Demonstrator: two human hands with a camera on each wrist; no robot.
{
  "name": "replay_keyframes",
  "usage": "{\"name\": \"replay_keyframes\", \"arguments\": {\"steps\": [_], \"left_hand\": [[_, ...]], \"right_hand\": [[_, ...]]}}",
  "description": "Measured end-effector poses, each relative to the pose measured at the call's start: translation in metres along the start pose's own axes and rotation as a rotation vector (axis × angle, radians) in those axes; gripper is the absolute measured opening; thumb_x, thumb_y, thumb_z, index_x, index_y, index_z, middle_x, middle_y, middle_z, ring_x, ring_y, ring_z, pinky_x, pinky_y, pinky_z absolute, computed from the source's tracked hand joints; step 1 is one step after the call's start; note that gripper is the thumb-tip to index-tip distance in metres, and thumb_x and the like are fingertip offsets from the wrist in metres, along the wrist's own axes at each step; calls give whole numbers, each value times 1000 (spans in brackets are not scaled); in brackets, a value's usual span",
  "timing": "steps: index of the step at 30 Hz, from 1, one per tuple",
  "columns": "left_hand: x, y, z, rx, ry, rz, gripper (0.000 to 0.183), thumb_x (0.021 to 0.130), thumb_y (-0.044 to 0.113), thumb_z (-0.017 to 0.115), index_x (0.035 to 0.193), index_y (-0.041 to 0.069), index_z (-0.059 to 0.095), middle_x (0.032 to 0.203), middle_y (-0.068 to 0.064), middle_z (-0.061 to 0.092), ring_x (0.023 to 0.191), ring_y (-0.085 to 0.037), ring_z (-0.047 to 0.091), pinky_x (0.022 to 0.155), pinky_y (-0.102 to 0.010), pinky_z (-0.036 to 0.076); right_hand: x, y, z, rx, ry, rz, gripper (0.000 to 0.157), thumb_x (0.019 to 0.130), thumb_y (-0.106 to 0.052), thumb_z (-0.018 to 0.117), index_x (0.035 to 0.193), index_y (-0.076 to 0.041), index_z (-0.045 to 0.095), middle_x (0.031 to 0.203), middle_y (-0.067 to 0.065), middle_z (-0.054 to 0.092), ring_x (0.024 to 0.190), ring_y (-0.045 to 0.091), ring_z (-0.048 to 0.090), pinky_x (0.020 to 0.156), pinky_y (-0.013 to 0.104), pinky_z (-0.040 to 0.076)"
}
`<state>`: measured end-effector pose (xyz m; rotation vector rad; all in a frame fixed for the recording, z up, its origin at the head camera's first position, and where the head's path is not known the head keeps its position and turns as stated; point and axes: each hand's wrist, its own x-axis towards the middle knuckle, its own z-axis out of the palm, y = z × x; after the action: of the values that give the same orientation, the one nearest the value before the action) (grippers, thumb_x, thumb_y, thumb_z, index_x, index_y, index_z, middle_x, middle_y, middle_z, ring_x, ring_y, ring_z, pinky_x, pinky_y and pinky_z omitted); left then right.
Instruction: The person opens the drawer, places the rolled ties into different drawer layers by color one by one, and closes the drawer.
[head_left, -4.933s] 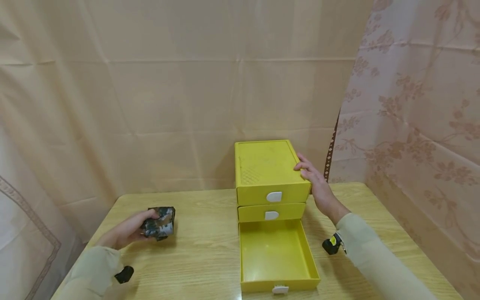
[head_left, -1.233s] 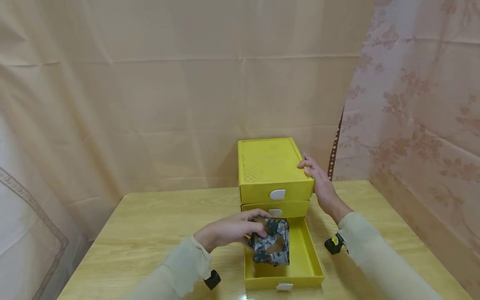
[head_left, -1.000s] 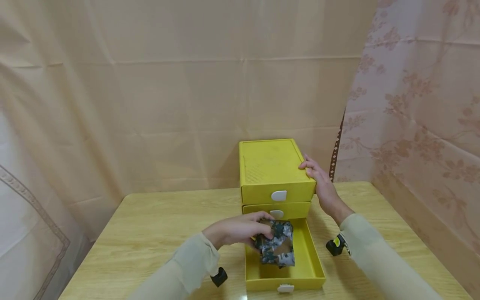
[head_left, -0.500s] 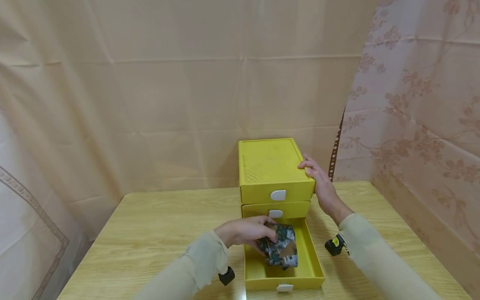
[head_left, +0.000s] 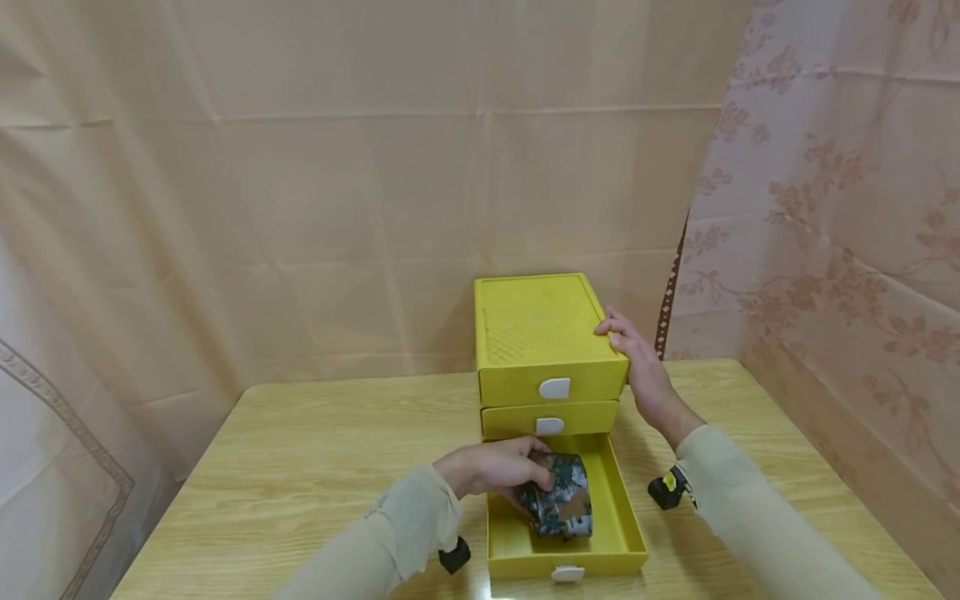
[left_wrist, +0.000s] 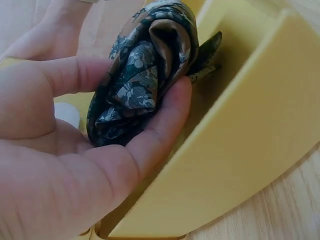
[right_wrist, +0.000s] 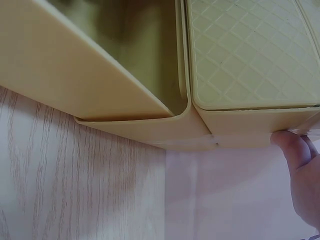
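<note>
My left hand (head_left: 501, 468) pinches a folded camouflage cloth (head_left: 566, 500) between thumb and fingers, within the bottom drawer's outline. In the left wrist view the bundle (left_wrist: 137, 75) shows its rolled folds, with a narrow loose end poking out beside the drawer wall (left_wrist: 240, 130). Pulled far out, the bottom drawer (head_left: 628, 521) belongs to a yellow drawer unit (head_left: 536, 321). My right hand (head_left: 648, 375) rests against the unit's right side, its fingers over the top edge. The right wrist view catches part of that hand (right_wrist: 305, 185) touching the unit's side.
Above the pulled-out drawer, the middle drawer (head_left: 517, 419) juts out slightly, below the top drawer (head_left: 510, 387); each has a white tab. The unit stands on a wooden table (head_left: 337, 467). A beige curtain (head_left: 337, 208) hangs behind, and a floral one (head_left: 847, 250) on the right.
My left hand has carried the camouflage cloth from the table's left side to the drawer, then slightly lower and to the right. My right hand stays on the unit.
</note>
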<state>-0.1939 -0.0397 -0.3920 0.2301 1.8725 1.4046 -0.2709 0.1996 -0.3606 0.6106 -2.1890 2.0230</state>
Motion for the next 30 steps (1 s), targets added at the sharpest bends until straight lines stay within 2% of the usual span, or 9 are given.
{"name": "replay_keyframes", "arguments": {"steps": [11,18,24,30], "left_hand": [[5,-8,3,30,22,-3,46,85,4,63,127,6,44,109,-17,49,93,-31,59,70,-45,55],[6,-9,4,64,36,-12,45,85,6,64,126,6,45,108,-16,50,92,-30,59,71,-45,54],[5,-8,6,140,66,-8,45,86,6,64,127,5,44,111,-15,49,95,-29,58,72,-47,54],[4,-7,7,138,66,-3,45,87,5,63,127,4,43,112,-15,48,96,-29,57,72,-47,53]], "right_hand": [[1,-1,1,4,4,4,27,103,-28,32,115,-13,51,158,-1,12,140,29,14,79,30,46],[-2,-9,3,2,-5,16,26,103,-24,30,114,-12,51,158,0,11,140,30,13,79,29,45],[-7,-20,6,15,-5,14,25,103,-18,28,112,-9,50,158,4,11,139,32,14,78,27,46],[-3,-9,3,26,-4,10,26,103,-20,29,113,-11,51,158,3,12,139,32,15,77,26,47]]}}
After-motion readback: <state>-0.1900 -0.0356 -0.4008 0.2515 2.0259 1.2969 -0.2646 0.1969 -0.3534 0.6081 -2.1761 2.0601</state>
